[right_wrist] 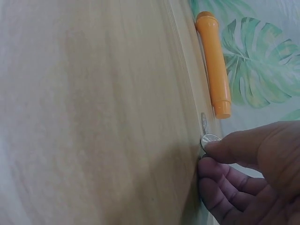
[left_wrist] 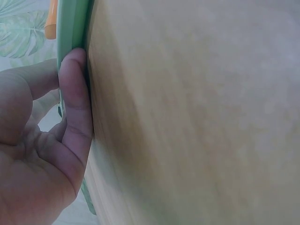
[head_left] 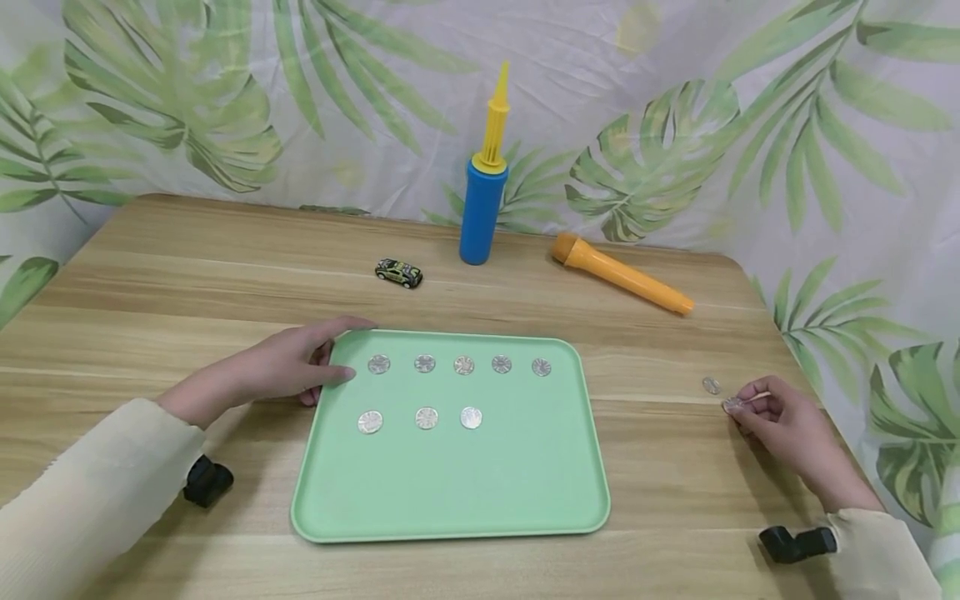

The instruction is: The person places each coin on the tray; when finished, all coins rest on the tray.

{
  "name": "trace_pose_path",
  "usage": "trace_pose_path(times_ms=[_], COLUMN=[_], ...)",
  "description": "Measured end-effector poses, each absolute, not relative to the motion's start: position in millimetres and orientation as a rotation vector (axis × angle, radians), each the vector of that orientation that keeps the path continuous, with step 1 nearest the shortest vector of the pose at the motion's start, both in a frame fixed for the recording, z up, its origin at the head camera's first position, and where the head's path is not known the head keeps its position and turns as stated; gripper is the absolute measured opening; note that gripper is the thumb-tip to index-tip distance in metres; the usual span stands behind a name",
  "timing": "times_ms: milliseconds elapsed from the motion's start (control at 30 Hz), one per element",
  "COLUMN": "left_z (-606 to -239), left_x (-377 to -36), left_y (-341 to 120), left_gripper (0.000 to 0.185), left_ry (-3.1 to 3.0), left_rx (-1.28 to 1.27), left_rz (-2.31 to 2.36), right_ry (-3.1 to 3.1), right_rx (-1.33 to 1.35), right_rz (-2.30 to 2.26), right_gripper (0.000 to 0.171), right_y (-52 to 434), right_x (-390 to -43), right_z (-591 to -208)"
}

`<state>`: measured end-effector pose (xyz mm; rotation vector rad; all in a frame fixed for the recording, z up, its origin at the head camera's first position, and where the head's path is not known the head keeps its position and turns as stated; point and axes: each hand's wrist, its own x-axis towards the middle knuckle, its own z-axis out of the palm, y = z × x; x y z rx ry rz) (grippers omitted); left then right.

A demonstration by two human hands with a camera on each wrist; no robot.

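A light green tray (head_left: 457, 500) lies on the table, with a back row of several silver coins (head_left: 464, 365) and a front row of three coins (head_left: 427, 417). My left hand (head_left: 300, 360) grips the tray's back left corner, its thumb over the rim. In the left wrist view, a finger of the left hand (left_wrist: 56, 136) lies along the tray's outer wall (left_wrist: 72, 28). Off to the right, my right hand (head_left: 787, 425) pinches a coin (right_wrist: 209, 138) between thumb and fingers, close to the tabletop. Just beyond it, another coin (head_left: 711, 385) lies on the wood.
Behind the tray stand a small toy car (head_left: 399, 272) and an upright blue and yellow hand pump (head_left: 482, 208). An orange toy microphone (head_left: 626, 275) lies at the back right. A leaf-patterned cloth (head_left: 375, 100) hangs along the table's far edge.
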<state>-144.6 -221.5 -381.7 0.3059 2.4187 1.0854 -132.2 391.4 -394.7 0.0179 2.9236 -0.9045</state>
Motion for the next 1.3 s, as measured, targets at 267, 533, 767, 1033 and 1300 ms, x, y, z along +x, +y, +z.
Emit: trace_pose_path(times_ms=[267,533,767,1033,1300], left_z=[-383,-385,-383,-380,-382], left_x=[-145,-146,-146,-146,-145], left_y=[-222,-223,-222,-222,-221], left_gripper=[0.068,0.067,0.067,0.067,0.067], left_ry=[2.423,2.399,2.407,2.442,2.437], left_rx=[0.306,0.309,0.307,0.304,0.306], left_rz=[1.075,1.09,1.081,1.045,1.06], right_ry=[2.9,2.952,2.794,2.564,2.419], right_rx=[0.055,-0.179,-0.436,-0.68,-0.781], right_rz=[-0.971,-1.045,-1.172,-1.194,-1.11], right_gripper=[0.027,0.021,0.019,0.014,0.011], right_y=[388,351,296,234,190], right_x=[-134,-137,-146,-150,-143], right_z=[-394,-379,-366,-366,-372])
